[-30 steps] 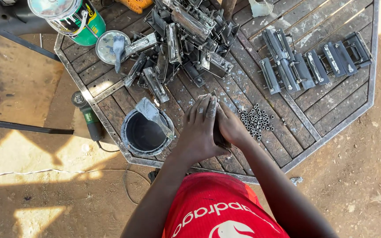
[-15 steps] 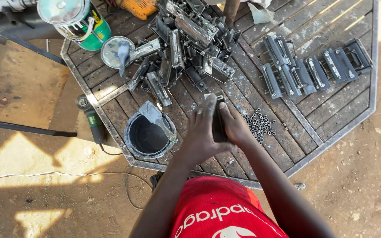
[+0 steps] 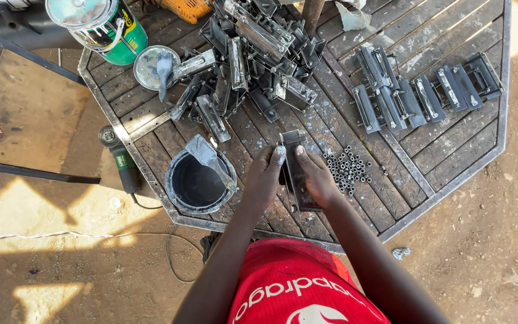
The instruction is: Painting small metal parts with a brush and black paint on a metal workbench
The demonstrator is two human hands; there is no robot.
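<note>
1. Far to my left on the table [image 3: 451, 174] stands the green paint can [image 3: 106, 27], with an angle grinder [image 3: 121, 162] lying at the table's edge
2. Just left of my hands sits the round black tub [image 3: 196, 186], a putty knife [image 3: 208, 157] resting across its rim
3. My left hand [image 3: 265, 177] curls over the left edge of the dark metal bracket [image 3: 298, 171]; my fingertips [image 3: 279, 153] press its upper left side
4. The bracket stands between my two palms on the table slats, its top poking out above my fingers
5. My right hand [image 3: 318, 180] clasps the bracket's right side, fingers close together; whether the thumb goes underneath I cannot quite tell
6. Right of my hand lies a heap of small nuts [image 3: 348, 168], close by but apart
7. Half a second ago my hands covered the bracket more closely; now more of its top shows
</note>
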